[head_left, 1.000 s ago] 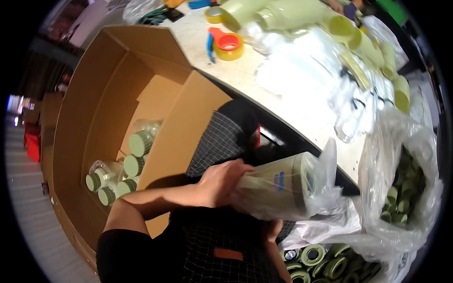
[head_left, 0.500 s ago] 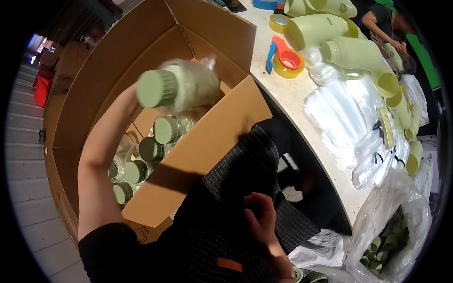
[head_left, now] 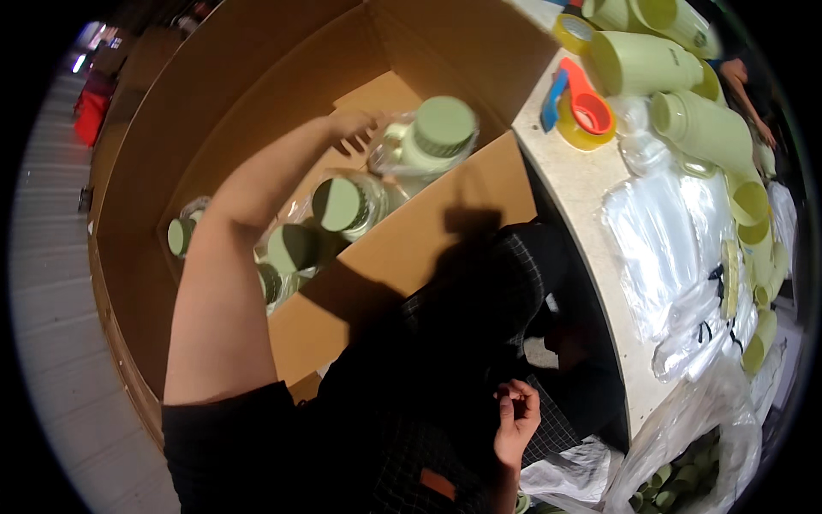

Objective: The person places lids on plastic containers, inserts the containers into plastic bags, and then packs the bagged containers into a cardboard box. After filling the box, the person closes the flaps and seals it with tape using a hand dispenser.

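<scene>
- One pale green jug [head_left: 422,156] is wearing a ribbed round lid [head_left: 445,126] and a clear plastic wrap; its handle [head_left: 394,137] is pointing to the left side.
- This jug is sitting inside the open brown carton [head_left: 398,244], near the right end, with its lid facing upward; the near flap is hiding its lower part.
- To the left of it, a second wrapped jug [head_left: 377,210] is showing its green lid, which is lying partly in shadow.
- A third lid [head_left: 292,248] and a fourth lid [head_left: 269,283] are continuing this row along the near flap.
- Another green lid [head_left: 179,237] is showing well apart, at the carton's left side.
</scene>
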Tool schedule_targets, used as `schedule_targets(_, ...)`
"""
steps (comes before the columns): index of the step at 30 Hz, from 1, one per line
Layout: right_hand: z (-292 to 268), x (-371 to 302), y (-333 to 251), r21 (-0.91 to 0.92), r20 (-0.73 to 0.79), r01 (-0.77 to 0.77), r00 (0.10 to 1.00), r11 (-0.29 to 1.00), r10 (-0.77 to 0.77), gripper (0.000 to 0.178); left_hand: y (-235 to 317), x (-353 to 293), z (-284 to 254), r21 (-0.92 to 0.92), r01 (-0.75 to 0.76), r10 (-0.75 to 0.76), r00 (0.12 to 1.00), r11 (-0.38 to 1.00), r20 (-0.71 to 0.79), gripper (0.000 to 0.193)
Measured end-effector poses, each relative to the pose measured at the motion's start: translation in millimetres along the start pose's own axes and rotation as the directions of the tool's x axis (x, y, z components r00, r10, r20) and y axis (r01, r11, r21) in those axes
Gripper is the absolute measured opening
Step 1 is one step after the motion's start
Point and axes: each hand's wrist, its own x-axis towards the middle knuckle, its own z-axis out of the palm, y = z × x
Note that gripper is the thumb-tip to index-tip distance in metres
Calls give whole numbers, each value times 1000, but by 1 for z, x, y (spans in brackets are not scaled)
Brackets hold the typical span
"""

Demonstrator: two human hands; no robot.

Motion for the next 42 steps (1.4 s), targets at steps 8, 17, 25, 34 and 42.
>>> schedule_targets(8,-32,-14,30,-20,-94,-44,995,999,42,22,-255,-127,-58,478,-302,388,917,824,-90,38)
schedule_targets(17,0,-26,-1,-244,2,21,1000,970,-21,21,-330,-164,-13,460,-91,-13,976,883,219,67)
schedule_targets(25,33,-46,8,-216,-53,-63,997,974,53,16,-320,-162,8,763,-423,357,895,488,268,68)
schedule_targets(34,44,-29,-9,-428,74,-21,996,903,59,14,-308,-180,-7,666,-500,350,865,553,359,72)
schedule_targets(42,58,-10,-35,-428,134,28,990,903,33,13,-330,-155,6,768,-450,313,889,456,335,80)
